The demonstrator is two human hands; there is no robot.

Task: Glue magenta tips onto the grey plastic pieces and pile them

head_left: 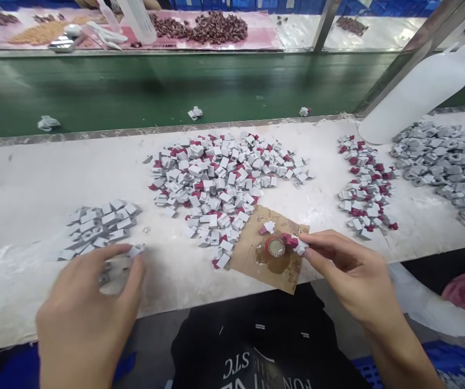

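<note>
Pinching a grey-and-magenta piece (297, 244) between thumb and finger, the right hand (348, 265) holds it just beside a small round dish (276, 247) on brown cardboard (243, 251), whose lower corner reaches the table's near edge. The left hand (88, 308), thumb and forefinger bowed and nearly meeting at the tips, has hold of a small grey piece (136, 250) beside a grey pile (103, 224). Bare table (54, 178) lies between that pile and the large mixed heap (216, 178), which crowds the cardboard's left side; another open strip separates the cardboard from a narrower mixed pile (366, 189). Fingertips hide one end of the right hand's piece, the left hand covers part of its pile, and the frame cuts off the far-right grey heap (451, 167). Beyond the whitish, scuffed tabletop runs a green belt (167, 81), then an opposite bench (301, 32).
</note>
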